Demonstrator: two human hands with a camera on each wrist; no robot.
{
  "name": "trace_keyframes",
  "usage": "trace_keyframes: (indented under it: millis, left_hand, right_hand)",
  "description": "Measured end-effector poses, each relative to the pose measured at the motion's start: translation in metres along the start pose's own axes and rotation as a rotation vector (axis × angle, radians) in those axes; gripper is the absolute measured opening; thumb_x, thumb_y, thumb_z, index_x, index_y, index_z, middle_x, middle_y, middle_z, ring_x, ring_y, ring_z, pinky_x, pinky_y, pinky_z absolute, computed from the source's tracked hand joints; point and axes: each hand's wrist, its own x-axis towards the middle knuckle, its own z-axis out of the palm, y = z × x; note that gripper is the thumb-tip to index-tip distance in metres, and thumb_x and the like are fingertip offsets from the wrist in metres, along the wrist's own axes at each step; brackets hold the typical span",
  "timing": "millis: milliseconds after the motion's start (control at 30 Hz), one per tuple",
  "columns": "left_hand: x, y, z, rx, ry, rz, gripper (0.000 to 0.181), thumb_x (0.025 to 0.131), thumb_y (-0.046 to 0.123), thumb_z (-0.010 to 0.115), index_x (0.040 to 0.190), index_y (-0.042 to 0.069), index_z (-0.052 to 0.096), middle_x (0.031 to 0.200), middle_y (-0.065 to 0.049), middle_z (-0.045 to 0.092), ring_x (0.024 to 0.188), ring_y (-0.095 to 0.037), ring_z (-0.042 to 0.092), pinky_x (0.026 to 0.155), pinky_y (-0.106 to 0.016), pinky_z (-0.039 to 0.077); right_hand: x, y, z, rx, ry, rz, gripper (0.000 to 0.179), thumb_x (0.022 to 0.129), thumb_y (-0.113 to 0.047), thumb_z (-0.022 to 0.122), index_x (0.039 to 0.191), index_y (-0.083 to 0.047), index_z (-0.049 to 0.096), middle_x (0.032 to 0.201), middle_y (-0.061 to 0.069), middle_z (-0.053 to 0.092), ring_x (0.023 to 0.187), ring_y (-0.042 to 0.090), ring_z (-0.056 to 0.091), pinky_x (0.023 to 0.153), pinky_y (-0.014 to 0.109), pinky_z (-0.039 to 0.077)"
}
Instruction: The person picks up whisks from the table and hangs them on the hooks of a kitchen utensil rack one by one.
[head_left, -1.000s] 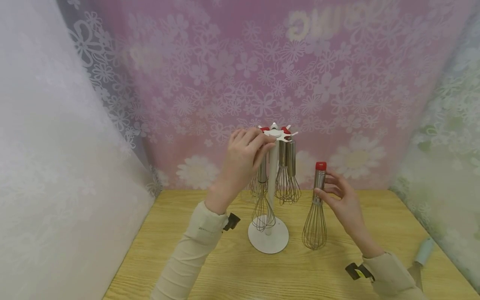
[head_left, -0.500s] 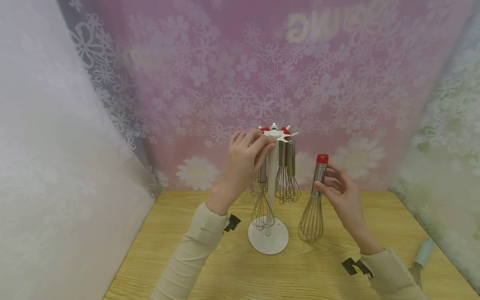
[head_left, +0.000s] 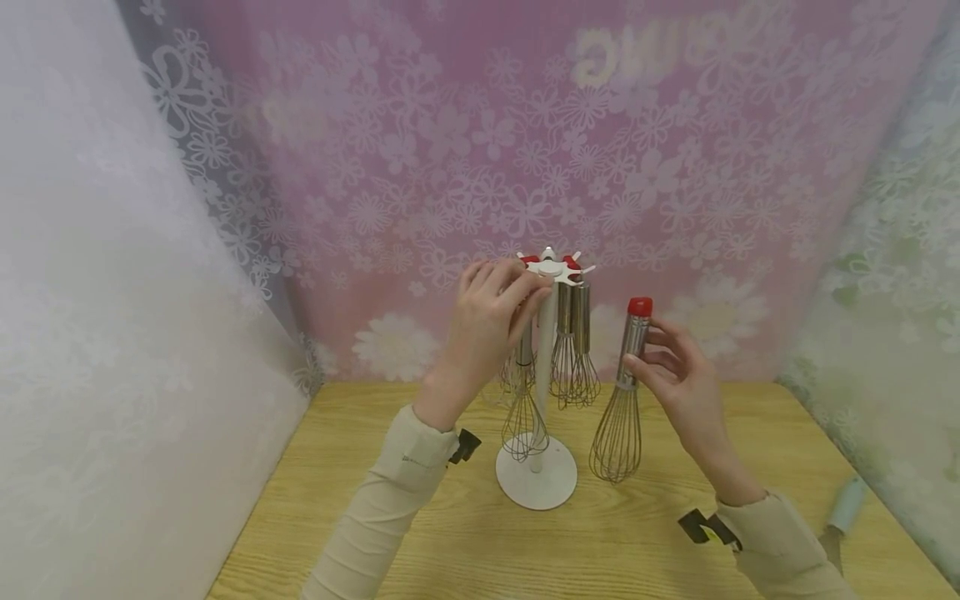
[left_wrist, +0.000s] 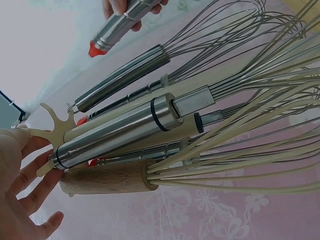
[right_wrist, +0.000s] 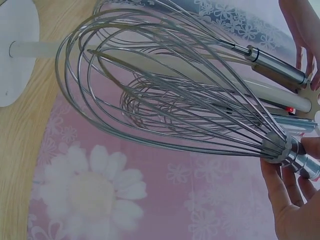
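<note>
A white upright stand point(head_left: 543, 367) with a round base and a pronged top carries several whisks. My left hand point(head_left: 483, 321) pinches a prong of the top at its left side. Close by in the left wrist view hang a steel-handled whisk point(left_wrist: 117, 130) and a wooden-handled whisk point(left_wrist: 110, 182). To the right of the stand, my right hand point(head_left: 678, 383) grips a red-capped whisk point(head_left: 633, 342) by its steel handle, thumb on the near side. This whisk is raised, cap upward and wires hanging down, slightly tilted. Its wire loops fill much of the right wrist view.
A tool with a pale blue handle point(head_left: 847, 504) and a flat metal part lies on the wooden table point(head_left: 450, 542) at the right, beside my right sleeve. Behind the table rises a pink flowered backdrop point(head_left: 450, 167), with pale sheets at both sides.
My right hand has lifted the red-capped whisk a little and brought it slightly left, toward the stand. The whisk has tilted somewhat. My left hand stays at the stand's top.
</note>
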Motion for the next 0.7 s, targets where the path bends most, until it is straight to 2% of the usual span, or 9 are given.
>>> trace_keyframes:
  millis: [700]
  left_hand:
    - [0.0, 0.001, 0.001, -0.003, 0.005, 0.0, 0.014, 0.101, 0.022, 0.064, 0.102, 0.012, 0.073, 0.096, -0.002, 0.063, 0.088, -0.02, 0.058, 0.099, -0.042, 0.043]
  right_hand:
    - [0.006, -0.033, 0.018, 0.003, -0.047, -0.031, 0.055, 0.094, 0.001, 0.069, 0.146, -0.007, 0.053, 0.123, -0.005, 0.062, 0.096, 0.009, 0.066, 0.085, 0.018, 0.056]
